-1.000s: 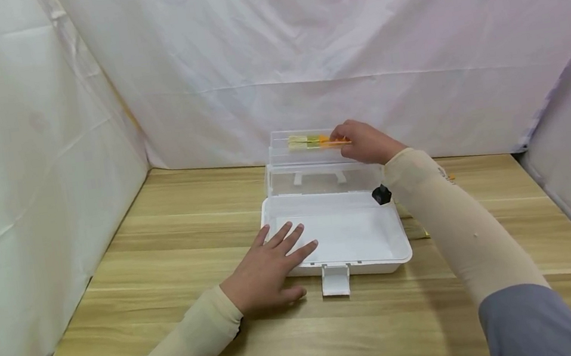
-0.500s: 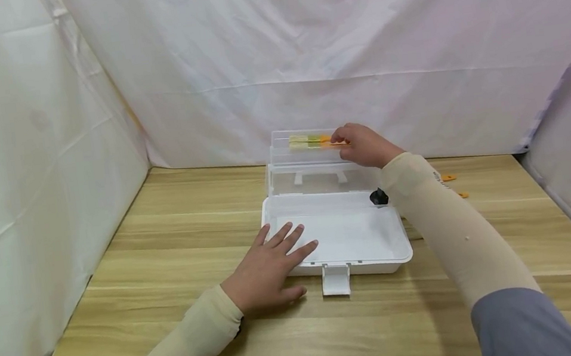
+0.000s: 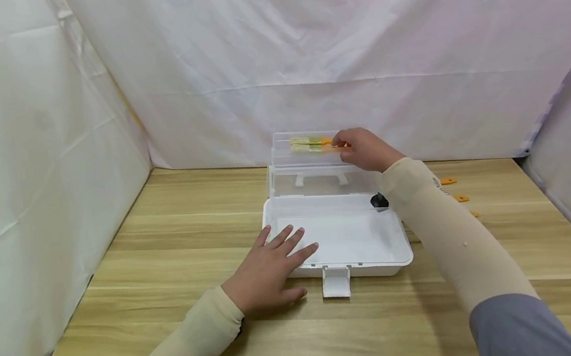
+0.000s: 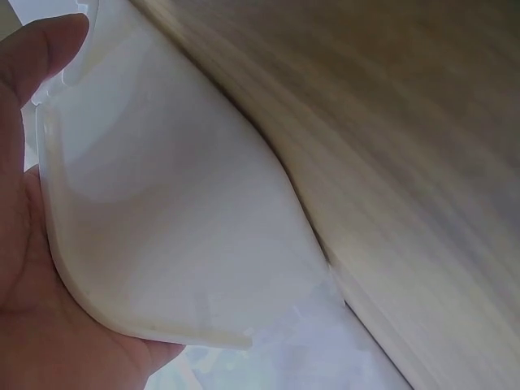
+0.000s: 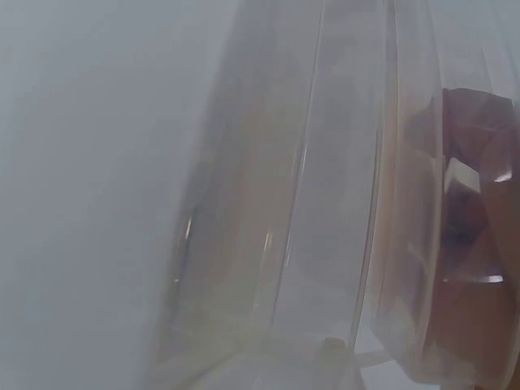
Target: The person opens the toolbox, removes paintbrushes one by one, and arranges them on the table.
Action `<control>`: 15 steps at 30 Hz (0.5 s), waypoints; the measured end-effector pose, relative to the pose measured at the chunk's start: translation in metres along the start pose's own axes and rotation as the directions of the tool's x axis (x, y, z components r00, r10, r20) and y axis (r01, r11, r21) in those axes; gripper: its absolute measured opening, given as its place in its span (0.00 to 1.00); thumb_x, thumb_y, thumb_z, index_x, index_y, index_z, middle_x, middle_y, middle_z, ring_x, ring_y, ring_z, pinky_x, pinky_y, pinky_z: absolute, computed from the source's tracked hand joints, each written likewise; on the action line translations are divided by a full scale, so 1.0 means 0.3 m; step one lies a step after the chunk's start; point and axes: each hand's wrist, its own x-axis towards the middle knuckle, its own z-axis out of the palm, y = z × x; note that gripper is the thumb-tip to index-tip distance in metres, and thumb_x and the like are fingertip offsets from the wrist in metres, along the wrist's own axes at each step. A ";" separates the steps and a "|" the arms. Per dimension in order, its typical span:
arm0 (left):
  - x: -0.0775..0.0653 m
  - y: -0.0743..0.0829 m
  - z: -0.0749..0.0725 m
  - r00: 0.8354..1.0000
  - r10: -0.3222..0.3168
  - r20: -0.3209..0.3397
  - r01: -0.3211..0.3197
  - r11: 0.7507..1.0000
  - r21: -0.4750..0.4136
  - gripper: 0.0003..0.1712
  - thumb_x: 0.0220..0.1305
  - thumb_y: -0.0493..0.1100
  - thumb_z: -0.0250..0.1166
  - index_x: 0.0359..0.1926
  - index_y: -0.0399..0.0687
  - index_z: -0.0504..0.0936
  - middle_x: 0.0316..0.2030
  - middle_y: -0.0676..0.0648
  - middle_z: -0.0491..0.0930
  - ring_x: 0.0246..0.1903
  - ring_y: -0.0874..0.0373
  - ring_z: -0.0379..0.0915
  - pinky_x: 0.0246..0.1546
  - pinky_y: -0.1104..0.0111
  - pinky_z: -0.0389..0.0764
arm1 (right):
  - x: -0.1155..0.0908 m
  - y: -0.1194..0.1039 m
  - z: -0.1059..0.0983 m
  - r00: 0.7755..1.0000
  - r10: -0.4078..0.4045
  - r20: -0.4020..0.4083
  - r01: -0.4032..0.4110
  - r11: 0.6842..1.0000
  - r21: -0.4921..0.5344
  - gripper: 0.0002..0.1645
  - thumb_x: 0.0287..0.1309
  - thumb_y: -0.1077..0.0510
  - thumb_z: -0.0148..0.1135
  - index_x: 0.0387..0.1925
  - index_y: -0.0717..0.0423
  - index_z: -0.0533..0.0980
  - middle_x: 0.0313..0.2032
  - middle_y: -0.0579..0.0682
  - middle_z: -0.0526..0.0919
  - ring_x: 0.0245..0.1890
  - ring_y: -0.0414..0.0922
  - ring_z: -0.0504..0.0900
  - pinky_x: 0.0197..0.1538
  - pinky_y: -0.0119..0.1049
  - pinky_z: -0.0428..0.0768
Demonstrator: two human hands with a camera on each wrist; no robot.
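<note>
A white plastic box (image 3: 336,237) stands unlatched on the table, its clear tiered trays (image 3: 283,157) folded out toward the back. Across the box's front left corner rests my left hand (image 3: 268,273), fingers straight and spread; the left wrist view has the thumb and palm against the white wall (image 4: 187,187). My right hand (image 3: 365,149) is at the rear tray, where two flat paintbrushes (image 3: 305,147) with pale bristles and orange handles lie side by side. Its curled fingers pinch a handle end. Through clear plastic, the right wrist view shows blurred fingers (image 5: 479,171).
Several orange handle ends (image 3: 461,198) stick out beyond the right forearm, which hides the rest. A white latch (image 3: 336,283) hangs from the box front. Below the right wrist is a small black object (image 3: 378,202). White cloth (image 3: 272,35) encloses the wooden table (image 3: 187,215).
My right hand has shifted slightly down with the brush handle, and its forearm has moved a little left, uncovering more orange handle ends. The left hand has stayed in place.
</note>
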 end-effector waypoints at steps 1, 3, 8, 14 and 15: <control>0.001 -0.001 0.000 1.000 -0.003 0.004 0.003 1.000 0.003 0.46 0.59 0.64 0.65 0.76 0.61 0.61 0.74 0.44 0.59 0.74 0.46 0.49 0.70 0.42 0.45 | 0.001 0.000 0.000 1.000 -0.002 -0.003 0.002 1.000 -0.009 0.21 0.63 0.64 0.53 0.58 0.57 0.75 0.55 0.55 0.76 0.51 0.52 0.72 0.59 0.50 0.72; 0.003 -0.001 -0.001 1.000 -0.007 0.009 0.007 1.000 0.005 0.46 0.59 0.64 0.65 0.76 0.61 0.61 0.74 0.44 0.59 0.74 0.47 0.49 0.70 0.42 0.44 | 0.003 0.004 0.001 1.000 -0.016 -0.008 0.016 1.000 -0.025 0.22 0.63 0.64 0.53 0.58 0.58 0.75 0.54 0.55 0.75 0.51 0.53 0.72 0.59 0.50 0.71; 0.005 -0.001 -0.003 1.000 -0.008 0.023 0.009 1.000 -0.010 0.45 0.60 0.64 0.65 0.76 0.61 0.61 0.74 0.44 0.60 0.74 0.47 0.50 0.71 0.43 0.44 | 0.006 0.012 0.007 0.999 -0.034 -0.011 0.034 0.998 -0.051 0.21 0.63 0.63 0.54 0.57 0.60 0.76 0.50 0.55 0.74 0.48 0.52 0.72 0.57 0.49 0.72; 0.009 -0.003 0.001 1.000 -0.006 0.017 0.006 1.000 -0.003 0.45 0.60 0.64 0.65 0.75 0.61 0.62 0.73 0.44 0.60 0.74 0.47 0.51 0.70 0.42 0.44 | 0.004 0.015 0.006 0.999 -0.038 -0.026 0.037 0.999 -0.038 0.19 0.63 0.63 0.53 0.55 0.59 0.78 0.50 0.54 0.76 0.47 0.52 0.72 0.56 0.49 0.73; 0.009 -0.003 0.001 1.000 -0.005 0.016 0.005 1.000 0.000 0.45 0.60 0.64 0.65 0.75 0.61 0.62 0.73 0.44 0.60 0.74 0.47 0.51 0.70 0.42 0.44 | 0.004 0.014 0.006 0.999 -0.040 -0.030 0.039 0.999 -0.037 0.20 0.62 0.63 0.53 0.55 0.59 0.78 0.50 0.54 0.76 0.47 0.52 0.73 0.56 0.49 0.73</control>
